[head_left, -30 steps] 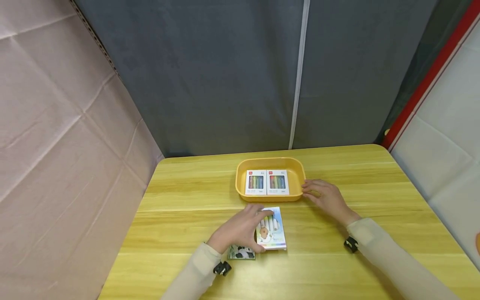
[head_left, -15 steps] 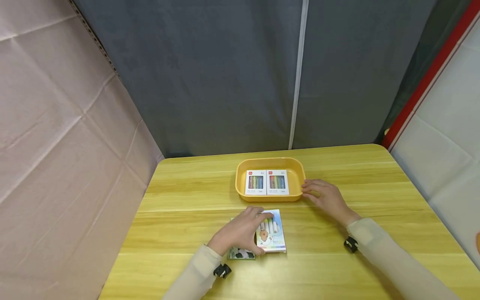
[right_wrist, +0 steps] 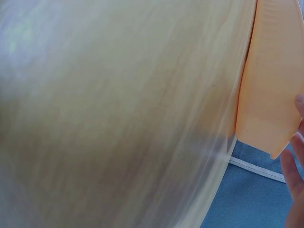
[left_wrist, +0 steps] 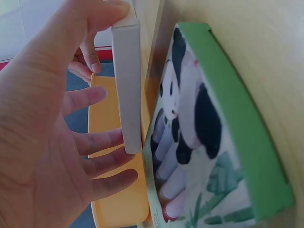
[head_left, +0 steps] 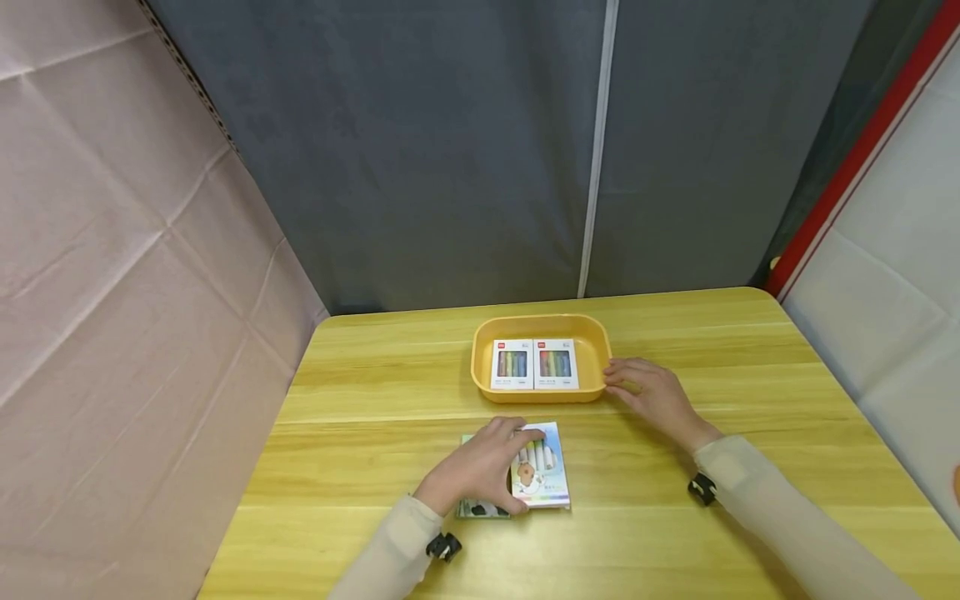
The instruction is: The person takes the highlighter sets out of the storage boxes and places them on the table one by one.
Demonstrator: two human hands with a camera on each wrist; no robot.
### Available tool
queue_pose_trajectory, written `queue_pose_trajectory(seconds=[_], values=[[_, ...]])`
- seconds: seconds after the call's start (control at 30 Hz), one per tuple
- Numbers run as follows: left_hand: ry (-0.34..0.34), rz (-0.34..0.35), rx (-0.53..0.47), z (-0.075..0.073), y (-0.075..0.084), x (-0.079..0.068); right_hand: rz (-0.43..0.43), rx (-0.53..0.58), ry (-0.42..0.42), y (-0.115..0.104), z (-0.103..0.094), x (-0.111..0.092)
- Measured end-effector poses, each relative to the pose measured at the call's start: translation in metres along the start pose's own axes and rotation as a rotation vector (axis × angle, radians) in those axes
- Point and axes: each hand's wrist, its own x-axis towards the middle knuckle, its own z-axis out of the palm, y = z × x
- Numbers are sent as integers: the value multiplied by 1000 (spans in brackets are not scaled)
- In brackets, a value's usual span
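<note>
My left hand (head_left: 483, 462) grips a flat white and blue box of colouring sticks (head_left: 547, 471), thumb at the near end and fingertips at the far end. In the left wrist view the box (left_wrist: 128, 88) stands edge-on, apart from a green panda box (left_wrist: 199, 128) lying on the table. From above, that panda box (head_left: 483, 509) is mostly hidden under my left hand. My right hand (head_left: 651, 393) pinches the right rim of a yellow tray (head_left: 596, 354). In the right wrist view only a few fingertips (right_wrist: 292, 168) show at the tray's edge.
Two white boxes of coloured sticks, a left one (head_left: 512, 365) and a right one (head_left: 556, 364), lie side by side in the tray. The wooden table (head_left: 360, 467) ends at a dark grey curtain (head_left: 450, 167) behind the tray.
My left hand and its box have shifted slightly toward the near side, covering more of the panda box's lower picture. The right hand and the tray have not moved.
</note>
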Motion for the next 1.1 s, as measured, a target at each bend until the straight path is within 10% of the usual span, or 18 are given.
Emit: queue_pose_trajectory(seconds=[1.1], values=[[-5,-9,14,16,-4,-3,-3,13,13,0,1,0]])
